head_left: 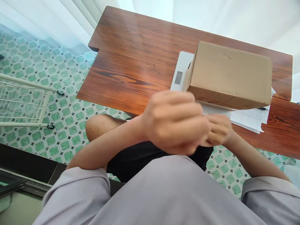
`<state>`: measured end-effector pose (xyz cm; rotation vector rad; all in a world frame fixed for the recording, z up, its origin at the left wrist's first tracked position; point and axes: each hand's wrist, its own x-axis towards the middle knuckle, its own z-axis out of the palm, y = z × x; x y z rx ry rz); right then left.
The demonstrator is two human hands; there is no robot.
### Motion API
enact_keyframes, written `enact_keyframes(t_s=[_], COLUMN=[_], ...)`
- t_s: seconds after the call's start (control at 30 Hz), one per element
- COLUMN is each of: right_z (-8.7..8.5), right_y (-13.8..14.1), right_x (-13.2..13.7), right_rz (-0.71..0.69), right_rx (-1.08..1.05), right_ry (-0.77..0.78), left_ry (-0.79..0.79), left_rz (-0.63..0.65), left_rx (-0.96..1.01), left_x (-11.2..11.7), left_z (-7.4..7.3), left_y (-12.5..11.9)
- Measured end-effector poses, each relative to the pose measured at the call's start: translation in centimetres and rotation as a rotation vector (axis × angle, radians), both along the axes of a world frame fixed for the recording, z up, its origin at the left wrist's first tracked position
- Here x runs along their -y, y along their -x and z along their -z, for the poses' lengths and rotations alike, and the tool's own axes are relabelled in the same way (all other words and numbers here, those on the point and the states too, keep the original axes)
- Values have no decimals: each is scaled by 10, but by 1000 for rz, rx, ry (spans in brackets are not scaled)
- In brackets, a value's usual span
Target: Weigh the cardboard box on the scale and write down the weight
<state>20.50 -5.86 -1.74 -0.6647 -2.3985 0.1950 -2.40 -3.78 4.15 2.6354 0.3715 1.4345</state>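
The left hand (174,123) is curled into a loose fist and laid over the right hand (219,129), whose fingers are also folded in (whether anything is pinched between them cannot be told). Just beyond, a closed cardboard box (231,75) sits on a white scale (181,72), beside printed papers (252,117), on the wooden table (131,59).

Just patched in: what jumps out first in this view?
The two hands, left hand over right hand, meet blurred at the near table edge, so what they hold cannot be told. Just behind them a closed cardboard box sits on a white scale on the wooden table, with printed papers under its right end.
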Motion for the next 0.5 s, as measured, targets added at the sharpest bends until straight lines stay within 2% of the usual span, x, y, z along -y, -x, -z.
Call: enact_keyframes(t_s=[0.07,0.13,0.17,0.23,0.33,0.4,0.5], right_z=[5,13,19,29,41,47,61], right_y=[16,31,38,51,66,73,81], right_x=[-2,2,6,15,27,32,37], right_rz=[-258,-459,-536,-668,-707,-645,-530], right_rx=[77,212,291,463,657,706,693], right_ry=[-64,-61,-17,106,263,312,351], left_ry=[-186,-474,-565,-608,-633,-695,-961], left_rz=[151,328,354,323,411,376,233], left_rx=[-53,-129,-212,-330,-332,-375,-439], left_x=[18,41,54,77,100,107,111], left_z=[6,16,23,37,60,75,102], left_y=[-7,-15,-20,-27,-33,-36,-42])
